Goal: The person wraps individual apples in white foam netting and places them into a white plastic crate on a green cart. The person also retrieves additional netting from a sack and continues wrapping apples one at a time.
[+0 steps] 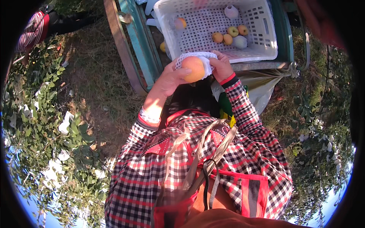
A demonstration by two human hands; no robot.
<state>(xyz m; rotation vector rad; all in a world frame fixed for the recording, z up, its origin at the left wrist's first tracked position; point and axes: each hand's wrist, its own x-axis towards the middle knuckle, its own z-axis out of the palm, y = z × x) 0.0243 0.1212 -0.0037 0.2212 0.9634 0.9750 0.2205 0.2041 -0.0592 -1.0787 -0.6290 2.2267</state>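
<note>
A red-and-yellow apple (194,69) is gripped in my left hand (170,79), with the thumb across its near side. Partly around it, behind and along its right, is a white foam net sleeve (207,65). My right hand (222,68) pinches the sleeve's right edge. Both hands are at the near edge of a white plastic crate (261,55). Inside the crate lie several bare apples (232,31), a netted apple (231,12) at the far side, another netted one (240,42) near the group, and an apple partly covered by its sleeve (180,23) at the left.
The crate sits in a green metal cart frame (142,45) with a rusty rail (121,41). A pale sack (262,85) hangs at the near right. Leafy trees with white bags (65,122) flank both sides. Another person in stripes (32,32) is at far left.
</note>
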